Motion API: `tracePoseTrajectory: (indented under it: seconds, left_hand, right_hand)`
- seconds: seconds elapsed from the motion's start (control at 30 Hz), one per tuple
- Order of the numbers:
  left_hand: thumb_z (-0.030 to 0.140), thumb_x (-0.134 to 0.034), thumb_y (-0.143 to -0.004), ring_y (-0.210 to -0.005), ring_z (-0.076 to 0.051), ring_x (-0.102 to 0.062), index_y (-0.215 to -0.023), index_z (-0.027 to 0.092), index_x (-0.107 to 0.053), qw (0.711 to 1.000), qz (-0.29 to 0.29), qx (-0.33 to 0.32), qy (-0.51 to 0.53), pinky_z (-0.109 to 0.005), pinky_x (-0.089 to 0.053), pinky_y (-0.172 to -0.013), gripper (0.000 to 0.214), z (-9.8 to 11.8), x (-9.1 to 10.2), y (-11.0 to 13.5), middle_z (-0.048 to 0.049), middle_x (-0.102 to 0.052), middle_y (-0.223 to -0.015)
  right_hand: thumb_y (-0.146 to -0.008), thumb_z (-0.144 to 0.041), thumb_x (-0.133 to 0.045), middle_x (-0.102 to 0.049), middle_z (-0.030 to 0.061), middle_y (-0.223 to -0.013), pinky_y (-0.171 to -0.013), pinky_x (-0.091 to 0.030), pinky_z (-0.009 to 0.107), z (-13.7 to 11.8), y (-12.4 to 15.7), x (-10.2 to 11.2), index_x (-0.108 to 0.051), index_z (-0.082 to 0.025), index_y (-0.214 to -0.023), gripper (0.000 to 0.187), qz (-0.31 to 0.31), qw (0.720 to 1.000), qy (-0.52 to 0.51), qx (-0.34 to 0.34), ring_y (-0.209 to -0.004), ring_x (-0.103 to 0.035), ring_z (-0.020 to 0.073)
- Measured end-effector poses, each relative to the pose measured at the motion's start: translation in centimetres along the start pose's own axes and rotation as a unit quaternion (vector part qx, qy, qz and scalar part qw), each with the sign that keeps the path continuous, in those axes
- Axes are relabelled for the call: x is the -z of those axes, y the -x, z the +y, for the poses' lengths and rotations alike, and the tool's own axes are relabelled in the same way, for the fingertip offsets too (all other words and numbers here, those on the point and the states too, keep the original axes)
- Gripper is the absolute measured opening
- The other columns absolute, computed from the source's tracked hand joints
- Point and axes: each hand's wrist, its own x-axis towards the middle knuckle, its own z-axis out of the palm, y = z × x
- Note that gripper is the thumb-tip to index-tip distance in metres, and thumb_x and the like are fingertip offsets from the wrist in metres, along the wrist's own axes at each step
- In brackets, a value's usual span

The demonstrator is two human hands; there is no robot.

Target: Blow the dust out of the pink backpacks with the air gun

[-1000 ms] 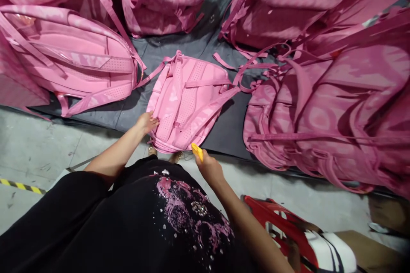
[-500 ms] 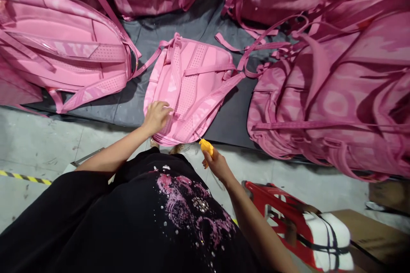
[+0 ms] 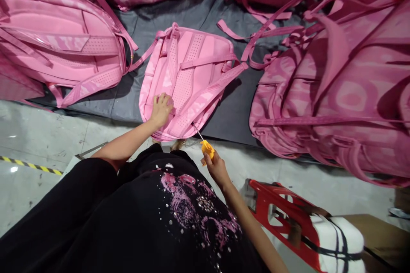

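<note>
The pink backpack (image 3: 192, 81) lies on the bench (image 3: 235, 115), long axis running away from the body, near end at the front edge. The left hand (image 3: 162, 108), nearer, rests loosely open on it; the right hand (image 3: 214, 163) grips a yellow-handled tool (image 3: 208, 148) whose shaft reaches its near right part, with bare bench towards the bags at right (image 3: 349, 94).
</note>
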Motion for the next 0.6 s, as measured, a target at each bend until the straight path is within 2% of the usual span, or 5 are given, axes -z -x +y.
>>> tracePoseTrajectory:
  seconds: [0.13, 0.27, 0.33, 0.43, 0.6]
  left_hand:
    - [0.021, -0.052, -0.095, -0.123, -0.032, -0.052, -0.100, 0.015, -0.067, 0.998, -0.019, -0.047, 0.042, -0.050, -0.036, -0.105, 0.017, 0.6, 0.6, 1.0, -0.0167, -0.066, -0.119]
    - [0.025, -0.051, -0.096, -0.086, -0.026, -0.063, -0.098, 0.015, -0.063, 0.990, -0.064, 0.083, 0.093, -0.040, -0.044, -0.082, 0.015, 1.8, 1.3, 2.6, -0.0109, -0.068, -0.085]
    - [0.020, -0.054, -0.093, -0.079, -0.023, -0.062, -0.100, 0.017, -0.062, 0.970, -0.045, 0.165, 0.171, -0.035, -0.043, -0.074, 0.012, 2.4, 1.6, 2.9, -0.0066, -0.067, -0.080]
    - [0.011, -0.057, -0.086, -0.069, -0.016, -0.059, -0.092, 0.016, -0.063, 0.905, -0.060, 0.255, 0.334, -0.028, -0.043, -0.070, 0.009, 2.9, 2.3, 3.1, -0.0007, -0.064, -0.069]
    - [0.028, -0.076, -0.077, -0.048, -0.007, -0.047, -0.071, 0.014, -0.062, 0.754, -0.301, 0.220, 0.541, -0.020, -0.036, -0.050, 0.020, 0.5, 5.5, 7.7, 0.0015, -0.058, -0.054]
  right_hand:
    - [-0.088, -0.059, -0.044, -0.074, 0.0075, -0.081, -0.072, -0.051, 0.030, 1.2, -0.1, 0.1, -0.054, -0.020, -0.105, 0.044, 0.003, 0.999, -0.036, 0.009, -0.079, -0.071, 0.0226]
    - [-0.088, -0.061, -0.044, -0.071, 0.0045, -0.078, -0.073, -0.050, 0.030, 1.7, -0.1, 0.2, -0.054, -0.020, -0.105, 0.045, 0.016, 0.998, -0.058, 0.031, -0.072, -0.068, 0.0204]
    - [-0.089, -0.060, -0.044, -0.071, 0.0043, -0.079, -0.074, -0.050, 0.030, 1.7, 0.0, 0.3, -0.054, -0.020, -0.106, 0.044, 0.017, 0.997, -0.067, 0.038, -0.073, -0.067, 0.0198]
    - [-0.089, -0.060, -0.045, -0.073, 0.0061, -0.082, -0.077, -0.051, 0.031, 1.8, 0.1, 0.7, -0.054, -0.020, -0.105, 0.044, 0.018, 0.996, -0.073, 0.038, -0.077, -0.069, 0.0206]
    - [-0.088, -0.062, -0.044, -0.073, 0.0066, -0.083, -0.078, -0.052, 0.032, 2.7, 0.1, 1.1, -0.054, -0.020, -0.105, 0.046, 0.020, 0.997, -0.061, 0.036, -0.079, -0.070, 0.0220]
